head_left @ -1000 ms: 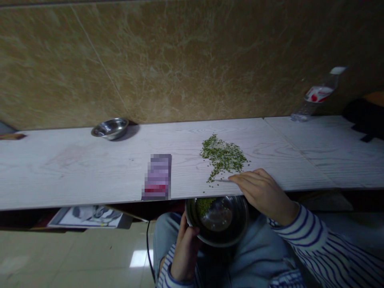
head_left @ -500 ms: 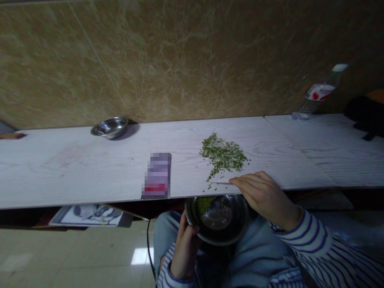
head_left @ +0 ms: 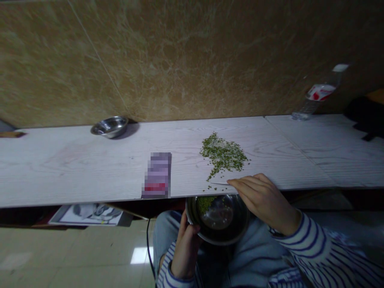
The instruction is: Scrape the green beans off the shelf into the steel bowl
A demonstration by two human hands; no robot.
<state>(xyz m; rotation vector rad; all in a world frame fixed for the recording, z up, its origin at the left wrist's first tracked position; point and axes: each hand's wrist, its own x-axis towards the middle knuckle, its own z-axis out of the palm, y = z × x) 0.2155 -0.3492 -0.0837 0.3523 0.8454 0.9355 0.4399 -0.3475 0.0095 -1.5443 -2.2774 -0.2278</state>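
My left hand (head_left: 186, 249) grips the left rim of a steel bowl (head_left: 232, 237), which sits below the table's front edge, above my lap. Some small green beans (head_left: 205, 205) lie inside it, toward its left side. Over the table edge, my right hand (head_left: 264, 198) pinches a thin pale pointed strip (head_left: 219, 183); its exact kind is unclear. The strip points left, low over the tabletop, among a few stray beans. Just beyond it spreads a loose patch of green beans (head_left: 223, 154) on the white wood-grain table (head_left: 177, 136).
A smaller steel bowl (head_left: 110, 128) stands at the back left by the wall. A blurred-out purple item (head_left: 157, 176) lies near the front edge. A clear plastic bottle (head_left: 318, 94) and a black object (head_left: 364, 114) are at right. Below, an open drawer (head_left: 90, 215) sticks out.
My right hand has shifted very slightly left with the pale strip. The bowl, the left hand and the bean patch look nearly the same.
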